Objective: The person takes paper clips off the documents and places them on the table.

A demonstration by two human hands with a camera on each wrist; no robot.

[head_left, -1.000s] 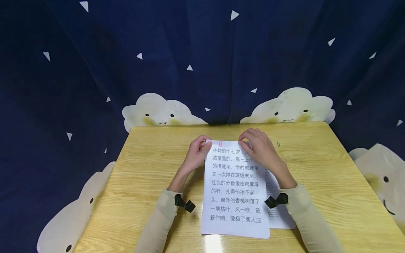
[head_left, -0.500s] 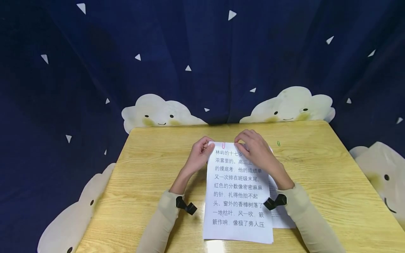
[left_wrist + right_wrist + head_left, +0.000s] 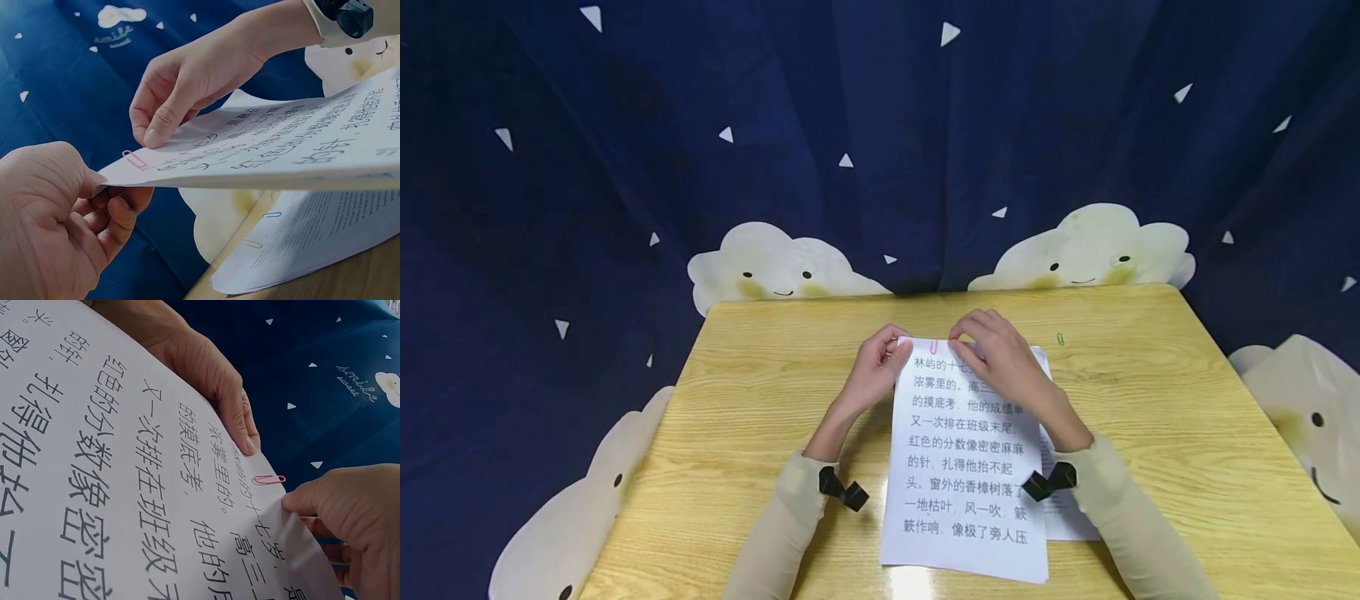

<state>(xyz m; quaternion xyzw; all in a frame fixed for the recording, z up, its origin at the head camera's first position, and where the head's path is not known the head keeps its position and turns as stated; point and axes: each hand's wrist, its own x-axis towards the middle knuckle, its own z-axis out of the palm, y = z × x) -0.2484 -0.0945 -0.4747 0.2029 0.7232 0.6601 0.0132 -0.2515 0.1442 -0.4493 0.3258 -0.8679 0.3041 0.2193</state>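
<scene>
Printed sheets of paper (image 3: 962, 500) with large characters are held raised over the table by both hands. A pink paper clip (image 3: 933, 347) sits on their top edge, between the hands. My left hand (image 3: 874, 367) pinches the top left corner, thumb above and curled fingers beneath, as the left wrist view shows. My right hand (image 3: 1003, 362) pinches the top edge just right of the pink clip, its thumb (image 3: 303, 499) on the printed face. How many sheets are in the grip I cannot tell.
Other printed papers (image 3: 1071, 517) lie on the wooden table (image 3: 760, 400) below and to the right. A blue clip (image 3: 271, 215) and a yellow clip (image 3: 252, 244) are on their edge. A green paper clip (image 3: 1060, 339) lies at the back right. A dark blue curtain (image 3: 895, 108) hangs behind.
My right hand has shifted left along the top edge, closer to the pink clip. The held sheets and my left hand have moved slightly right and toward me.
</scene>
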